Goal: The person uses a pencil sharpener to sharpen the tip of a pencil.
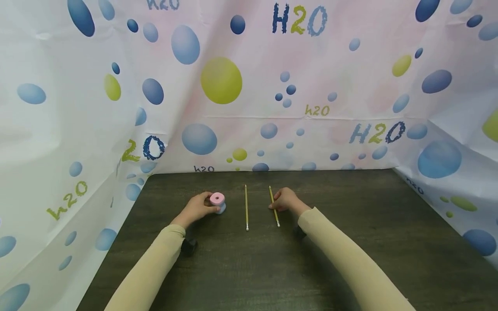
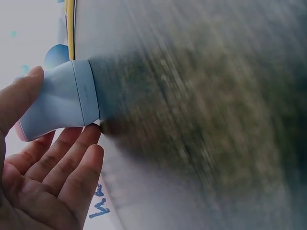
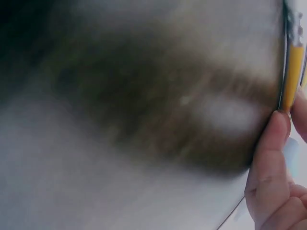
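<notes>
My left hand (image 1: pixel 196 209) holds a waisted pencil sharpener (image 1: pixel 221 207), light blue with a pink top that has a small hole. It stands upright on the dark table, thumb on the near side and fingers around the far side; the left wrist view shows its light-blue body (image 2: pixel 57 103) and a seam near the base. To its right lies a yellow pencil (image 1: pixel 247 209), eraser end towards me, untouched. My right hand (image 1: pixel 287 201) pinches a second yellow pencil (image 1: pixel 276 217) between thumb and fingers around its middle. Its metal eraser band (image 3: pixel 298 34) shows in the right wrist view.
The dark wooden table (image 1: pixel 241 272) reaches back to a white sheet (image 1: pixel 256 56) printed with blue and green bubbles and "H2O" lettering. That sheet also hangs along the left and right sides. A black wrist device (image 1: pixel 189 246) sits under the left wrist.
</notes>
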Motion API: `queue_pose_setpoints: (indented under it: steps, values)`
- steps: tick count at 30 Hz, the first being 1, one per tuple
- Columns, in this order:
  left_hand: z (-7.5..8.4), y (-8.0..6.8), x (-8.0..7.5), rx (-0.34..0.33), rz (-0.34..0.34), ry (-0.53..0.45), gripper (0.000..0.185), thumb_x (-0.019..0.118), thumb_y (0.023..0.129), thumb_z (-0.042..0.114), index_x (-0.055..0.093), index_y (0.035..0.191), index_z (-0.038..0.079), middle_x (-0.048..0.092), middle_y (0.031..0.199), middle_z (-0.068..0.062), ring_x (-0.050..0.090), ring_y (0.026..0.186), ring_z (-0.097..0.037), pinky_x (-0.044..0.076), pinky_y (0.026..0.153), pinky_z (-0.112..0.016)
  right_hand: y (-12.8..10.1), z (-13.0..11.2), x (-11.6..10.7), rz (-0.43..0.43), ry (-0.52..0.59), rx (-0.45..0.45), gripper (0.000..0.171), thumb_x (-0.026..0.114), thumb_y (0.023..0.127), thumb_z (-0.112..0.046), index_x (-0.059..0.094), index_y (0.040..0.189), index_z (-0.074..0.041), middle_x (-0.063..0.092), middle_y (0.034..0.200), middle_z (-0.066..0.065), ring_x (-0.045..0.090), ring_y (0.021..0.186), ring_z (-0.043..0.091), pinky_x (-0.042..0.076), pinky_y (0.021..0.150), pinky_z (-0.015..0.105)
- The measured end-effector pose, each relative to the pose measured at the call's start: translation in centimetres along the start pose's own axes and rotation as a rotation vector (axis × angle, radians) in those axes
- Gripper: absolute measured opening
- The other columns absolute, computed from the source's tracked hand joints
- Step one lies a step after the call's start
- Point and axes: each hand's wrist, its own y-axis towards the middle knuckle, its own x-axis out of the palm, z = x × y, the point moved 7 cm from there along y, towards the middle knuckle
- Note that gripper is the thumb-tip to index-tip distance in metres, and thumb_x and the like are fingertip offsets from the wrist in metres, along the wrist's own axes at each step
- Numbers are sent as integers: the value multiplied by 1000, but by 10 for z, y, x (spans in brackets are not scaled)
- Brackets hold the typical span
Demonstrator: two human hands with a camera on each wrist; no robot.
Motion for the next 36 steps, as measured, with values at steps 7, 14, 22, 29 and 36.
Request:
queue_pose_setpoints:
  steps: [7,14,22,29,36]
  values:
    - [-1,-2,1,-10,0,-7,59,77,93,20,53,139,-8,64,133,-26,65,122,-39,55,102,-50,5,2,1,-35,18,2,25,78,87,0,64,107,7,66,102,22,72,84,27,64,76,35]
    - [-1,-3,2,-38,2,-26,58,77,92,20,54,139,-7,65,132,-25,65,121,-37,56,101,-49,-13,-1,0,-37,53,-19,31,69,93,-3,63,121,10,67,107,22,70,88,24,65,79,36]
    - [-1,-2,-5,-43,21,-52,57,79,91,18,57,136,-8,66,132,-26,65,121,-40,55,103,-51,-11,1,-2,-97,134,-8,42,56,100,-3,54,138,14,61,130,32,69,111,37,63,91,39]
    - [-2,-2,-5,-52,25,-42,58,80,90,20,58,135,-8,66,132,-27,65,123,-41,55,104,-52,-10,5,-2,-137,231,13,40,55,101,1,53,139,14,63,127,29,69,104,28,62,93,38]
    - [0,-3,-8,-60,38,-35,60,80,89,22,57,137,-7,66,132,-26,65,123,-40,54,104,-53,-11,5,-4,-149,261,5,42,54,102,3,50,142,14,59,132,30,65,117,34,60,98,40]
